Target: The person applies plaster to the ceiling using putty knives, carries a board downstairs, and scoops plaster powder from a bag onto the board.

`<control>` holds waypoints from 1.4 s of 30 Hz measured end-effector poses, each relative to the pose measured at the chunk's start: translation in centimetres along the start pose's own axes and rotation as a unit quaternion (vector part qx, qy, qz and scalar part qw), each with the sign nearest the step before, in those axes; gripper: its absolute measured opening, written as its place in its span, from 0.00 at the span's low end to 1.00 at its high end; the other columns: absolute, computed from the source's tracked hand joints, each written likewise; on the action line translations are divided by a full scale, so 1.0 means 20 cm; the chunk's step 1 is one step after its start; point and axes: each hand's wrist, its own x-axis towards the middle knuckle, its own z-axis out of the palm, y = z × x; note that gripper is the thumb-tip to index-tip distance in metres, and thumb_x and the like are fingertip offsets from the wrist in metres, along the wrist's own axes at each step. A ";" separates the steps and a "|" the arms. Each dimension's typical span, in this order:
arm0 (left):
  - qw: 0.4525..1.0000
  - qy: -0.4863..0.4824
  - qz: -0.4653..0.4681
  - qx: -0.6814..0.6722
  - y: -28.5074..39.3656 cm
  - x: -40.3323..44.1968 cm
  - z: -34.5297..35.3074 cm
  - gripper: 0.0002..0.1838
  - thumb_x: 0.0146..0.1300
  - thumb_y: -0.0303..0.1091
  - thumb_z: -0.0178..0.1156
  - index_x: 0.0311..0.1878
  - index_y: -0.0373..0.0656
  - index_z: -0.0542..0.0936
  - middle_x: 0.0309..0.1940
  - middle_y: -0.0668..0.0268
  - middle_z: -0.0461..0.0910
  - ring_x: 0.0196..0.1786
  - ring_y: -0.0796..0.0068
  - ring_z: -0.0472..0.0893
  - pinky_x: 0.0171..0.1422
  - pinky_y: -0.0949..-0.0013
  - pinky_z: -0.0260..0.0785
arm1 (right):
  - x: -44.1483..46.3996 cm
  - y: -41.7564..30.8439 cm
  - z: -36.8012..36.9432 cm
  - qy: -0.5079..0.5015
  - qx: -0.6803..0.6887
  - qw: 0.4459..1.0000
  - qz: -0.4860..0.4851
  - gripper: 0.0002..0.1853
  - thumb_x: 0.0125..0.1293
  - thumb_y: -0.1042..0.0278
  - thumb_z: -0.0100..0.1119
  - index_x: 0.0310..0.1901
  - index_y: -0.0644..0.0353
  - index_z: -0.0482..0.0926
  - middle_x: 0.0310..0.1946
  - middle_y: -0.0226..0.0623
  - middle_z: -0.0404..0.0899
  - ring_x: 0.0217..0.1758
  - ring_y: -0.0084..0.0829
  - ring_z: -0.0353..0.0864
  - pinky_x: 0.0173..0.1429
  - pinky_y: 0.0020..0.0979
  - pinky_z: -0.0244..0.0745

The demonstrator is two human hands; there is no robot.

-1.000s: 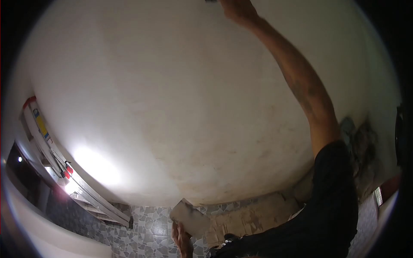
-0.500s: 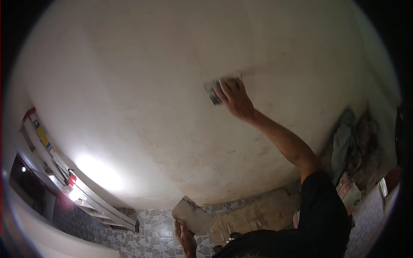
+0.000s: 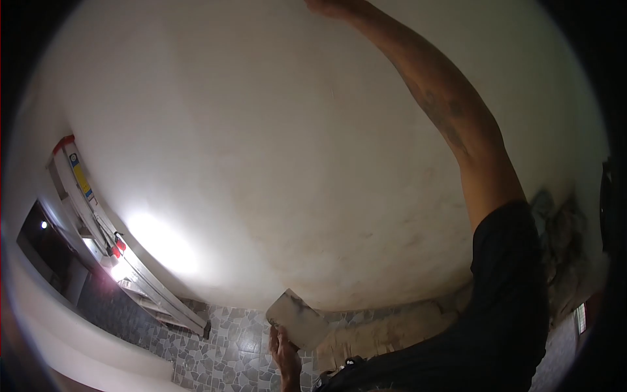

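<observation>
A pale, off-white wall (image 3: 313, 183) with brownish smudges low down fills most of the head view. My right arm reaches up across it, and only the base of my right hand (image 3: 326, 6) shows at the top edge. Its fingers, and anything in them, are cut off by the frame. Low in the middle, my left hand (image 3: 284, 353) is closed on the near edge of a flat rectangular plate (image 3: 297, 320). Grey marks show on the plate's upper face. It is held tilted, in front of the wall's foot.
A folded stepladder (image 3: 140, 274) leans at the left beside a bright lamp (image 3: 119, 271). Brown cardboard (image 3: 379, 336) lies along the wall on the stone-patterned floor (image 3: 225, 349). Dark cloths (image 3: 562, 228) hang at the right, and a doorway (image 3: 49, 242) opens at far left.
My right hand has swept up the wall, from the middle to the top edge, taking the flat blade it held out of sight. My left hand keeps the plate nearly in place.
</observation>
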 end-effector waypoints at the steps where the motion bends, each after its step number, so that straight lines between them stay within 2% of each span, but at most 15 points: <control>1: 1.000 0.009 0.001 -0.002 -0.02 0.00 0.00 0.18 0.78 0.40 0.50 0.62 0.40 0.73 0.48 0.64 0.79 0.46 0.74 0.82 0.44 0.69 0.80 | 0.01 0.01 0.02 -0.013 -0.021 1.000 0.003 0.20 0.80 0.68 0.40 0.67 0.67 0.68 0.69 0.54 0.67 0.73 0.53 0.64 0.77 0.56 0.57; 4: 1.000 0.026 0.002 -0.009 -0.06 0.01 0.01 0.18 0.77 0.41 0.52 0.62 0.41 0.73 0.49 0.64 0.79 0.47 0.74 0.82 0.44 0.69 0.79 | -0.09 0.01 0.15 -0.007 -0.058 0.998 -0.010 0.20 0.80 0.68 0.40 0.67 0.66 0.69 0.68 0.54 0.68 0.72 0.53 0.65 0.76 0.56 0.59; 7: 1.000 0.029 -0.005 -0.005 -0.09 0.04 0.00 0.18 0.77 0.40 0.52 0.62 0.41 0.73 0.51 0.63 0.78 0.49 0.73 0.82 0.45 0.68 0.80 | -0.30 -0.05 0.35 0.019 -0.022 0.999 0.013 0.21 0.80 0.67 0.39 0.68 0.64 0.68 0.69 0.54 0.67 0.73 0.52 0.65 0.76 0.56 0.59; 9: 1.000 0.025 -0.009 0.007 -0.10 0.05 -0.02 0.18 0.78 0.40 0.50 0.62 0.39 0.72 0.50 0.62 0.78 0.49 0.71 0.81 0.46 0.66 0.80 | -0.54 -0.14 0.42 0.070 -0.109 0.991 -0.041 0.24 0.65 0.69 0.53 0.64 0.54 0.74 0.60 0.40 0.75 0.62 0.42 0.74 0.63 0.48 0.67; 13: 1.000 0.008 -0.007 0.022 -0.03 0.06 -0.01 0.19 0.79 0.41 0.47 0.62 0.36 0.71 0.49 0.61 0.77 0.49 0.69 0.81 0.50 0.64 0.80 | -0.99 -0.33 0.52 0.119 -0.086 0.988 -0.051 0.23 0.64 0.69 0.55 0.63 0.55 0.75 0.61 0.42 0.73 0.64 0.41 0.72 0.64 0.49 0.67; 19: 0.999 -0.018 -0.024 0.036 0.00 0.07 -0.05 0.19 0.78 0.41 0.49 0.63 0.38 0.71 0.51 0.61 0.77 0.50 0.71 0.81 0.48 0.66 0.80 | -1.54 -0.64 0.63 0.058 -0.030 0.998 -0.025 0.26 0.64 0.70 0.57 0.65 0.58 0.73 0.63 0.48 0.69 0.67 0.46 0.68 0.67 0.60 0.63; 23: 0.999 -0.011 -0.022 0.035 -0.03 0.08 -0.08 0.19 0.77 0.40 0.50 0.63 0.39 0.71 0.52 0.61 0.78 0.51 0.71 0.81 0.48 0.67 0.79 | -1.76 -0.73 0.71 0.029 0.000 0.999 -0.014 0.26 0.66 0.71 0.57 0.66 0.60 0.72 0.64 0.50 0.68 0.68 0.47 0.67 0.67 0.62 0.64; 26: 0.999 0.005 -0.005 0.051 -0.08 0.09 -0.10 0.17 0.79 0.40 0.49 0.60 0.38 0.72 0.47 0.61 0.77 0.48 0.72 0.80 0.47 0.66 0.79 | -1.88 -0.76 0.71 -0.021 0.077 0.996 -0.032 0.26 0.66 0.72 0.57 0.67 0.58 0.72 0.63 0.50 0.69 0.67 0.47 0.69 0.67 0.61 0.64; 30: 0.999 0.038 0.006 0.012 -0.08 0.08 0.01 0.17 0.78 0.41 0.50 0.60 0.38 0.72 0.46 0.61 0.78 0.47 0.71 0.81 0.47 0.67 0.79 | -1.58 -0.50 0.62 0.100 0.028 0.991 -0.081 0.24 0.65 0.69 0.55 0.63 0.58 0.75 0.58 0.49 0.74 0.61 0.46 0.75 0.62 0.61 0.66; 31: 0.999 0.036 0.003 0.012 -0.08 0.09 0.00 0.17 0.78 0.41 0.50 0.60 0.39 0.72 0.46 0.61 0.78 0.46 0.71 0.81 0.47 0.67 0.79 | -1.41 -0.37 0.55 0.109 0.015 0.993 -0.050 0.27 0.66 0.73 0.55 0.69 0.51 0.72 0.62 0.47 0.73 0.66 0.46 0.72 0.69 0.58 0.64; 34: 1.000 0.014 -0.006 0.009 -0.06 0.08 -0.02 0.18 0.78 0.41 0.50 0.61 0.39 0.72 0.46 0.61 0.78 0.46 0.71 0.81 0.47 0.67 0.78 | -0.87 0.02 0.40 0.174 -0.084 0.981 -0.031 0.27 0.62 0.75 0.55 0.66 0.53 0.73 0.60 0.44 0.75 0.63 0.44 0.74 0.63 0.50 0.66; 35: 1.000 0.003 -0.008 0.008 -0.05 0.08 -0.03 0.18 0.78 0.41 0.50 0.61 0.39 0.72 0.47 0.61 0.78 0.46 0.71 0.81 0.47 0.67 0.78 | -0.71 0.09 0.26 0.013 -0.004 1.000 0.011 0.22 0.81 0.65 0.38 0.71 0.64 0.64 0.71 0.54 0.64 0.74 0.52 0.63 0.77 0.56 0.57; 38: 1.000 -0.019 0.007 0.009 -0.01 0.06 -0.02 0.19 0.78 0.42 0.50 0.62 0.39 0.72 0.47 0.62 0.78 0.47 0.71 0.81 0.48 0.68 0.77 | -0.59 0.22 0.33 -0.001 -0.066 0.997 0.041 0.23 0.81 0.66 0.38 0.71 0.65 0.63 0.71 0.54 0.65 0.74 0.52 0.63 0.77 0.56 0.57; 41: 0.999 -0.035 0.022 0.003 0.01 0.04 -0.02 0.19 0.77 0.43 0.50 0.61 0.39 0.72 0.48 0.62 0.78 0.48 0.71 0.80 0.48 0.68 0.76 | -0.77 0.11 0.37 0.068 -0.132 0.989 0.026 0.23 0.65 0.68 0.54 0.63 0.55 0.74 0.58 0.41 0.74 0.63 0.41 0.74 0.62 0.52 0.66; 42: 0.999 -0.032 0.019 -0.001 0.02 0.04 -0.01 0.20 0.77 0.44 0.50 0.61 0.39 0.72 0.49 0.62 0.78 0.47 0.71 0.80 0.48 0.68 0.76 | -0.85 0.07 0.40 0.091 -0.127 0.988 0.014 0.24 0.64 0.68 0.55 0.63 0.55 0.74 0.58 0.42 0.74 0.63 0.41 0.73 0.63 0.52 0.66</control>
